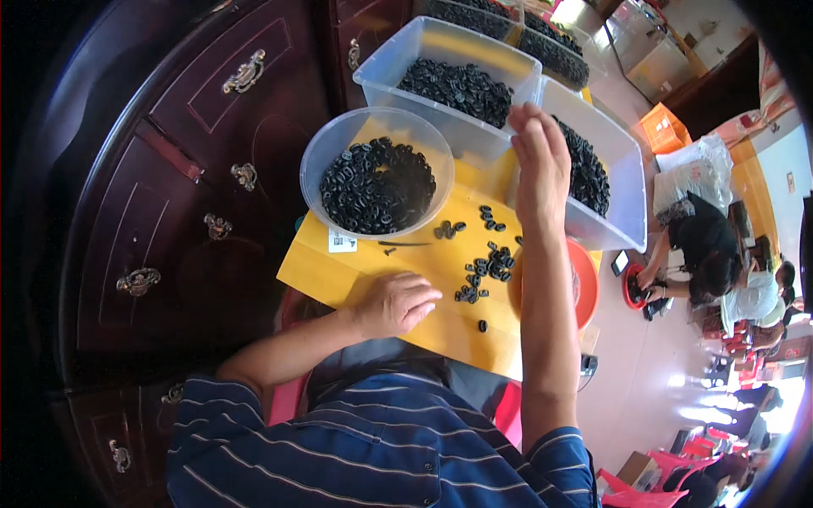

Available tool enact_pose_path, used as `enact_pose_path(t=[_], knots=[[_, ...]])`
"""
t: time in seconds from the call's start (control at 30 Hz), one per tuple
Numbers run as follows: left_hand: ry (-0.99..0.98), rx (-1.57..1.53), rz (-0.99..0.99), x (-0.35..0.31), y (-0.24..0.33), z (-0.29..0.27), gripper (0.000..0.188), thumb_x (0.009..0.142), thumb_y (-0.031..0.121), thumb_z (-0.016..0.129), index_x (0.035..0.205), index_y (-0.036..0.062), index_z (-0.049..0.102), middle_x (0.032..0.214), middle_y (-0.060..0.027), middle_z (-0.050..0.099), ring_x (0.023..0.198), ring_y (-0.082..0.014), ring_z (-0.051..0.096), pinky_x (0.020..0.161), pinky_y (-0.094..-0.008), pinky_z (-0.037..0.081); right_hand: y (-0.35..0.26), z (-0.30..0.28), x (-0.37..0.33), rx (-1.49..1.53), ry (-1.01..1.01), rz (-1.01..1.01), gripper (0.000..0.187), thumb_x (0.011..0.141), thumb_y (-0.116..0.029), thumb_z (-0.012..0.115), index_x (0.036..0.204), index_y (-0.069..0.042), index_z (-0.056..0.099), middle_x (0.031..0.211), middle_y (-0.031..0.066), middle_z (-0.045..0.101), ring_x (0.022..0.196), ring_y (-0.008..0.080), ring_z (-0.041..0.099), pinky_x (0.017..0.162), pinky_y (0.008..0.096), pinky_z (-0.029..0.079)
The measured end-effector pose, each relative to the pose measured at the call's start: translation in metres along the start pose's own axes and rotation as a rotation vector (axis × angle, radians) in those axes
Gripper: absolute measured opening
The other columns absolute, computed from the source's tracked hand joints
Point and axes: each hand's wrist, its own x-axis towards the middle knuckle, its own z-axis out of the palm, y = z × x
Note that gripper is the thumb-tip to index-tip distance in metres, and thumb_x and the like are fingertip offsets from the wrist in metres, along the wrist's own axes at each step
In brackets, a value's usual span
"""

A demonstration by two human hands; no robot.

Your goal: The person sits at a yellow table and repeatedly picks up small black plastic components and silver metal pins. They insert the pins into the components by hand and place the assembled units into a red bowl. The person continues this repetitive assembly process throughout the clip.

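My left hand [395, 305] rests low over the yellow board, its fingers curled together; whatever they might hold is hidden. To its right lie loose small black oval rings [491, 264] in a scattered cluster, with a single one nearer to me. My right hand [542, 165] is raised at the far right, over the place where two clear plastic bins meet. Its fingers stretch upward and I see nothing in them. A round translucent tub [310, 182] full of the same black rings stands beyond my left hand.
One clear bin [385, 80] and another bin [627, 169] hold many small black parts. An orange-red basin [587, 296] sits partly behind my right forearm. A dark wooden cabinet [203, 279] borders the left. On the right, a person [707, 245] bends over a red basin.
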Motion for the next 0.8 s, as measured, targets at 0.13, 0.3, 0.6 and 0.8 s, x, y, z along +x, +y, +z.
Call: enact_pose_path(t=[0.13,0.3,0.6,0.8], knots=[[0.031,0.128,0.005,0.002,0.001,0.001,0.02,0.085,0.012,0.072,0.104,0.0052,0.07,0.096,-0.0117,0.069,0.089,-0.0319,0.068,0.079,-0.0418,0.055,-0.003,-0.031,-0.097,-0.07,-0.049,0.077,0.031,0.106,-0.021,0.056,0.122,0.004,0.064,0.109,0.0108,0.072,0.099,0.0166,0.067,0.091,0.0294,0.052],[-0.053,0.193,-0.068,0.01,0.001,-0.002,0.064,0.088,0.018,0.07,0.143,-0.0035,0.046,0.144,-0.0251,0.049,0.134,-0.0414,0.048,0.113,-0.0464,0.04,0.03,-0.064,-0.197,-0.443,0.036,0.011,0.021,0.102,-0.009,0.058,0.118,0.004,0.065,0.107,0.0122,0.073,0.101,0.0217,0.07,0.091,0.0341,0.053],[0.029,0.42,-0.14,0.079,-0.023,0.043,0.077,0.093,0.036,0.067,0.15,-0.0066,0.035,0.156,-0.0334,0.031,0.147,-0.0508,0.024,0.122,-0.0537,0.022,0.048,-0.076,-0.262,-0.623,0.036,-0.029,0.018,0.096,-0.007,0.061,0.112,-0.001,0.067,0.102,0.0182,0.071,0.096,0.0364,0.069,0.086,0.0423,0.054],[-0.014,0.441,-0.314,0.114,-0.041,0.075,0.084,0.097,0.054,0.056,0.151,-0.0064,0.035,0.156,-0.0332,0.032,0.147,-0.0496,0.025,0.122,-0.0538,0.021,0.049,-0.079,-0.266,-0.585,0.082,-0.034,0.016,0.096,-0.007,0.061,0.11,-0.002,0.067,0.102,0.0175,0.071,0.095,0.0362,0.069,0.085,0.0422,0.054]])
